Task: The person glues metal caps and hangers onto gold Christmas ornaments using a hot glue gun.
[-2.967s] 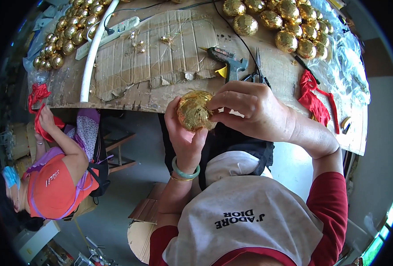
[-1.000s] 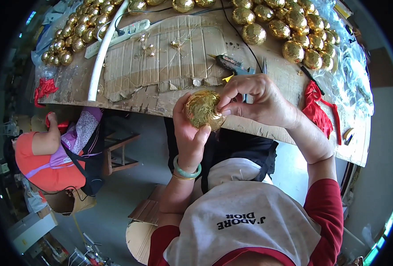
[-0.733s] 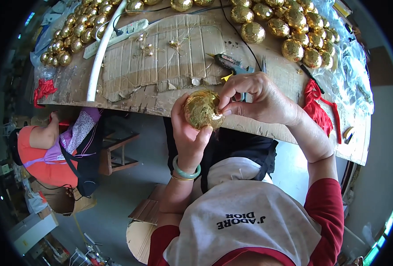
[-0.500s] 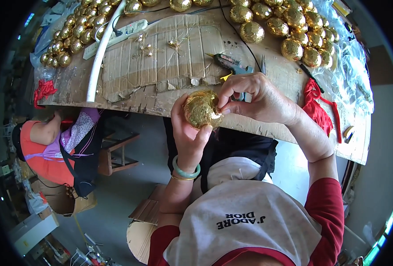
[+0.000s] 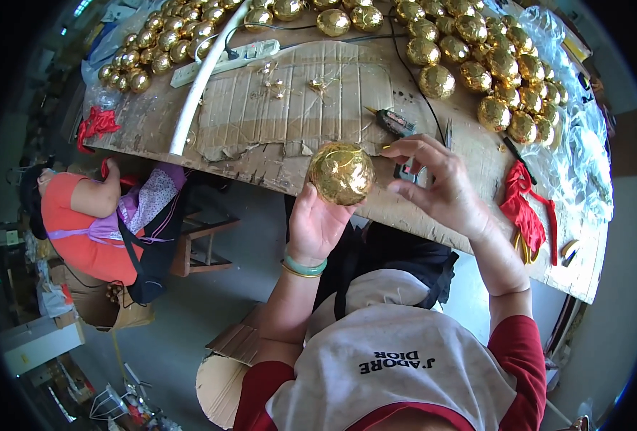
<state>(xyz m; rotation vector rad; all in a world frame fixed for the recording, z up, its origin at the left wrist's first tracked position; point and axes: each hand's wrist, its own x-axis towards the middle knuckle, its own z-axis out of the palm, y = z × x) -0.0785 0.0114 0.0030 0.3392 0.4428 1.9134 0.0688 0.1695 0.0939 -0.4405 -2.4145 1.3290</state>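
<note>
Partly across the glue gun (image 5: 396, 123), the right hand (image 5: 442, 183) gapes empty; the left hand (image 5: 317, 230) cups a gold ball (image 5: 341, 174).

Showing a white pole (image 5: 201, 100) across a power strip (image 5: 255, 54) at left, red cloth (image 5: 518, 197) near clear plastic sheeting (image 5: 577, 136) at right, and a wooden stool (image 5: 182, 257) beside an orange-clad co-worker (image 5: 92, 230).

The shirt (image 5: 419, 381) is pale grey-white, lightly smudged, with short dark red sleeves (image 5: 514, 363), a red neckline (image 5: 405, 410) and black lettering (image 5: 390, 361) across the chest. A rounded pale-green bangle (image 5: 306, 268) and a thinner gold bangle (image 5: 300, 273) circle the left hand's (image 5: 320, 228) wrist. Black clothing (image 5: 397, 251) shows at the lap.
</note>
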